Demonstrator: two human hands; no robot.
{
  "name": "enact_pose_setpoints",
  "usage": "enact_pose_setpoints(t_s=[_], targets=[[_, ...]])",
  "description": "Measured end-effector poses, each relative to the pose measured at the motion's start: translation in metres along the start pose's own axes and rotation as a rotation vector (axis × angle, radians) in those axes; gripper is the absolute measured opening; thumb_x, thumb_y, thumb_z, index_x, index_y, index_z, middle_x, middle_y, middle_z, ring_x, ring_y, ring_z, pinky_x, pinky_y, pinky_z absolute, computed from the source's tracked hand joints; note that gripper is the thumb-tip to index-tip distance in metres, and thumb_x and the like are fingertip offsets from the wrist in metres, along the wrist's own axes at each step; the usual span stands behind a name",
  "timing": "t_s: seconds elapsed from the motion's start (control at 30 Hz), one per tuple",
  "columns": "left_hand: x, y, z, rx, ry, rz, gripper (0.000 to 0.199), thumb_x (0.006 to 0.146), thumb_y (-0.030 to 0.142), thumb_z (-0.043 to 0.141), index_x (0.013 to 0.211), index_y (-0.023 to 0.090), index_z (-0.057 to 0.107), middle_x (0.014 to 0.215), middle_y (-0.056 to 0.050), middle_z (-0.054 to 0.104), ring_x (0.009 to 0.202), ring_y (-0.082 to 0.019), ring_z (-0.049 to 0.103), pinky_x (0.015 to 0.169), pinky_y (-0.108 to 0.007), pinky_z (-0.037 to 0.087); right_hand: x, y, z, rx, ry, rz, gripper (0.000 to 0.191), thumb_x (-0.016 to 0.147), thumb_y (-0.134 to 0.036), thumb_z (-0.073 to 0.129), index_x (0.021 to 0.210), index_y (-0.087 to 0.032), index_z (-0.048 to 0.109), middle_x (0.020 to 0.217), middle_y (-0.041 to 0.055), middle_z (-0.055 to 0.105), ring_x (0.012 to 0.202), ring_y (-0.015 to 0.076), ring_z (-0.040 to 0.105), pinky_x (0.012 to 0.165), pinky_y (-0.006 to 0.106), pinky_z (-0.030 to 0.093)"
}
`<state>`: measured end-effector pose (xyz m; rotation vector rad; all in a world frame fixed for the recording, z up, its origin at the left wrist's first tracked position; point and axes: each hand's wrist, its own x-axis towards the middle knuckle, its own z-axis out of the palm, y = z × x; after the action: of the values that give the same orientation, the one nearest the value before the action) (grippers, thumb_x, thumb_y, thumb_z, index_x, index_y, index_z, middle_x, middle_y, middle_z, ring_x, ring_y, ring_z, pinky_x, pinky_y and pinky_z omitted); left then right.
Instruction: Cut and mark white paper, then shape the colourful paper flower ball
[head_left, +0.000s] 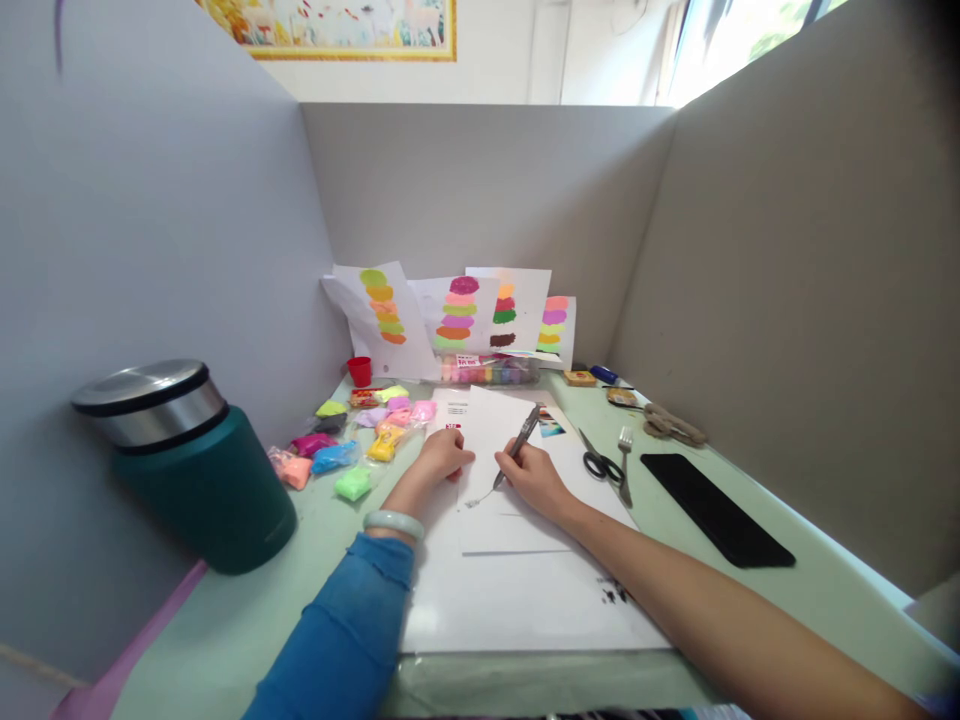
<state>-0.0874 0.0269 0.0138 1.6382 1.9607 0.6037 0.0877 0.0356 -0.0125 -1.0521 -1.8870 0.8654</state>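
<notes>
My right hand point(536, 478) grips a grey pen point(527, 428), its tip down on a sheet of white paper point(517, 530). Small dark marks and a thin line show on the sheet left of the tip. My left hand point(445, 456) rests at the sheet's left edge, fingers curled in, and no object shows in it. Beneath the sheet lies a larger white board point(525, 615), with a dark printed patch partly covered by my right forearm. Scissors point(602, 466) with black handles and a fork point(625, 450) lie right of my right hand.
A green thermos point(202, 490) stands at the left. Small bags of coloured clay point(354, 483) lie beside my left hand. A black phone point(712, 508) lies at the right, near a bundle of cord point(671, 424). Painted sheets point(454, 315) lean against the back partition point(487, 190).
</notes>
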Motion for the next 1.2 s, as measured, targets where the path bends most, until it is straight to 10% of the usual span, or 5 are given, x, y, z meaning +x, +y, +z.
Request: enact_pose_setpoints(t_s=[1.2], targets=[[0.0054,-0.0049,0.0039,-0.03,-0.001,0.008,0.013,0.068,0.022,0.058,0.069,0.02,0.045,0.046,0.003,0.052,0.047,-0.015,0.056,0.044,-0.021,0.037,-0.0037,-0.0039,0.0002,0.029,-0.031,-0.019,0.024,0.08,-0.033,0.048,0.062,-0.019,0.048,0.054,-0.0036,0.05,0.055,0.0129,0.048,0.058,0.025,0.035]])
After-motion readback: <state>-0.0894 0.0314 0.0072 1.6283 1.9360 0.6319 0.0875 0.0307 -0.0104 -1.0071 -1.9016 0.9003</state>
